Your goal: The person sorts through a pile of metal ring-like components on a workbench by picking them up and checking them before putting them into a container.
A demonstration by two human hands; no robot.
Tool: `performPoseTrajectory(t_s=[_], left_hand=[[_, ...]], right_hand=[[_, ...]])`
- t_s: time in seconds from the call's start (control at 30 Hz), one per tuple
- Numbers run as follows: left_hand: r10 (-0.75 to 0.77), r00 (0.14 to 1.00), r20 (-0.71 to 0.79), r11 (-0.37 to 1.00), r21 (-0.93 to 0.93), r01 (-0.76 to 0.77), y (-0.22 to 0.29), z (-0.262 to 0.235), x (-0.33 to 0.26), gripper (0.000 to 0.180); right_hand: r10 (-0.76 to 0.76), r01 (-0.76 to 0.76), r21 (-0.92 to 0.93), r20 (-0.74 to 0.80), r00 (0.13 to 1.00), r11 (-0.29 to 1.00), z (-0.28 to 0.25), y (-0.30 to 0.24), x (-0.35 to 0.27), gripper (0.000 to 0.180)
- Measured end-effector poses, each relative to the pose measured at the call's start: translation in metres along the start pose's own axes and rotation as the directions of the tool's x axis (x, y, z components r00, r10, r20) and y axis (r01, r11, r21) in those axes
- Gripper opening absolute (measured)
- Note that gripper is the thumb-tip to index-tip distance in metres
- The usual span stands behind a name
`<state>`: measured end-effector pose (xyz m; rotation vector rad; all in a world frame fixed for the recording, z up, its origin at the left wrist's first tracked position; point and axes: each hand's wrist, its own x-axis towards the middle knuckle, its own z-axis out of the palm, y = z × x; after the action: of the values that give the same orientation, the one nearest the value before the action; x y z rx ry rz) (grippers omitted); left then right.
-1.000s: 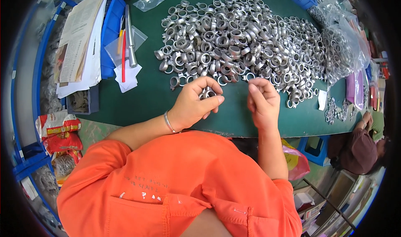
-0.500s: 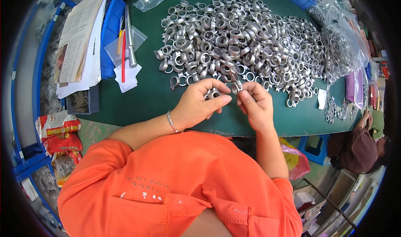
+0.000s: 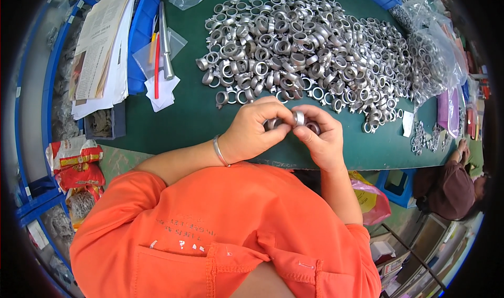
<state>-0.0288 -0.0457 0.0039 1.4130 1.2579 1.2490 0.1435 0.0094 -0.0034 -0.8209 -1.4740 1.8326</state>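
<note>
Just off the near edge of the big pile, both my hands meet over a silver-grey metal ring point(image 3: 298, 118), pinched upright between their fingertips. My left hand point(image 3: 258, 125) is closed, with another metal ring point(image 3: 273, 123) tucked in the curl of its fingers. My right hand point(image 3: 323, 135) is closed too, and a darker metal ring point(image 3: 313, 127) shows inside its fingers. Beyond my hands lies a heap of similar metal rings point(image 3: 294, 51), many with a small raised setting. My fingers partly hide the held rings, so their exact number is unclear.
The heap lies on a green table point(image 3: 184, 119). At left are a blue bin point(image 3: 137, 62) with papers point(image 3: 102, 46), a tapered metal rod point(image 3: 165, 46) and a red pen point(image 3: 156, 72). Bagged rings point(image 3: 433, 62) are at right. Another person point(image 3: 446, 190) sits far right.
My hands have come together, and the ring between them now shows its smooth band side. A darker ring has come into sight in my right fingers.
</note>
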Motion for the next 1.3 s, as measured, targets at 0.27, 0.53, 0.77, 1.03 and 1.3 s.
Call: performPoseTrajectory(t_s=[0.27,0.53,0.77,1.03,1.3], left_hand=[[-0.502,0.788,0.356,0.6,-0.512,0.614,0.006,-0.006,0.005,0.024],[-0.517,0.652,0.554,0.186,-0.671,0.717,-0.011,-0.009,-0.003,0.021],[-0.502,0.746,0.438,0.349,-0.686,0.638,-0.002,-0.012,0.0,0.018],[-0.568,0.789,0.232,0.504,-0.66,0.557,0.001,-0.008,0.004,0.016],[-0.555,0.744,0.373,0.402,-0.663,0.632,0.001,-0.008,0.007,0.016]], right_hand=[[-0.257,0.256,0.029,0.004,0.967,0.966,-0.003,0.0,0.001,0.029],[-0.387,0.249,-0.715,-0.033,0.921,0.654,-0.009,-0.016,0.019,0.022],[-0.323,0.147,-0.83,-0.042,0.945,0.537,-0.009,0.001,0.041,0.013],[-0.11,0.121,-0.438,0.05,0.993,0.891,-0.006,-0.013,0.009,0.01],[-0.339,0.316,-0.455,0.034,0.94,0.832,0.004,-0.012,-0.001,0.024]])
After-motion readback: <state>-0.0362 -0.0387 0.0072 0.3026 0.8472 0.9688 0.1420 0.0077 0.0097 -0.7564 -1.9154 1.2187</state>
